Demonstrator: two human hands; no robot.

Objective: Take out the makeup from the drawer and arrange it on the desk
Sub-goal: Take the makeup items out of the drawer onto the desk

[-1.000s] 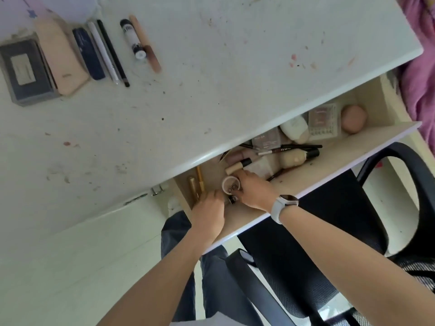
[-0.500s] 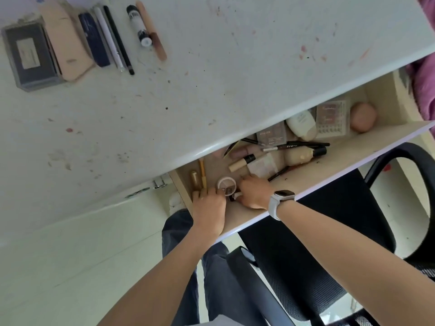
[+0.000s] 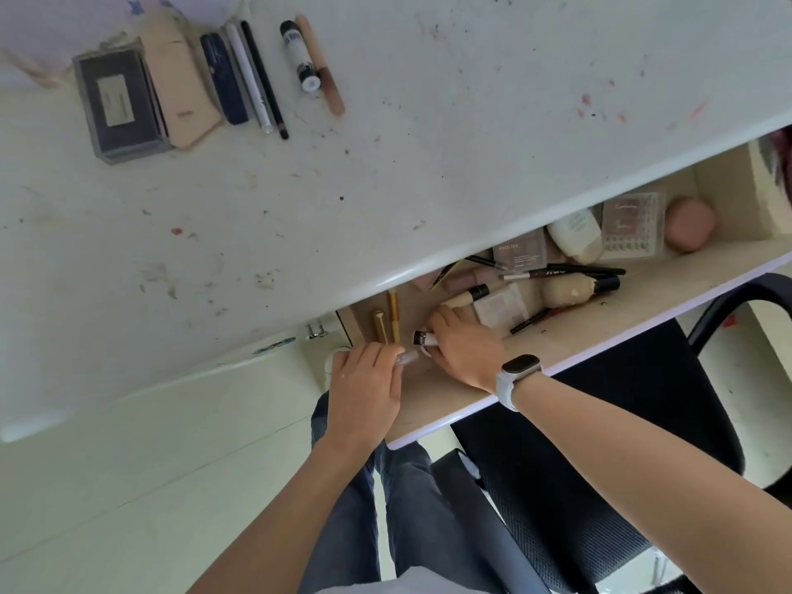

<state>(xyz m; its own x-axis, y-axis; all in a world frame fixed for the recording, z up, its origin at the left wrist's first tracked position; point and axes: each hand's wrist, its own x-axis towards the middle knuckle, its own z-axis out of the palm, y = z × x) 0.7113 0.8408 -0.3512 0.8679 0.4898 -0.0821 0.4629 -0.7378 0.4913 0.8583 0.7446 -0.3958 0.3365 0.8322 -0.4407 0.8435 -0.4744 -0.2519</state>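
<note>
At 6 o'clock in the open drawer (image 3: 433,405), both my hands are down on small items. My right hand (image 3: 465,351) pinches a small black-and-white tube (image 3: 424,337), label unreadable. My left hand (image 3: 364,388) is curled round a clear, pale tube (image 3: 407,359), only its tip showing.

Just at 11 o'clock of them: two gold sticks (image 3: 385,321), untouched. From 1 to 2 o'clock the drawer is still crowded: a beige foundation bottle with black cap (image 3: 570,291), a small blush pan (image 3: 501,308), black pencils (image 3: 570,270), a palette (image 3: 519,250) reading roughly "HUDSLEEN" (not sure), a white bottle (image 3: 574,231), a clear lash case (image 3: 632,227) with script too small to read, and a peach sponge (image 3: 690,222).

Progress, my estimate: under half. On the desk (image 3: 428,143), a row at 10–11 o'clock is already laid out side by side: grey box (image 3: 122,102), peach case (image 3: 180,87), navy case (image 3: 223,79), white pen (image 3: 250,79), black pencil (image 3: 265,79), black-and-white tube (image 3: 299,57), and peach stick (image 3: 321,66). Their labels are illegible.

Left to do: lift these two out, extend the row, then clear the rest.
</note>
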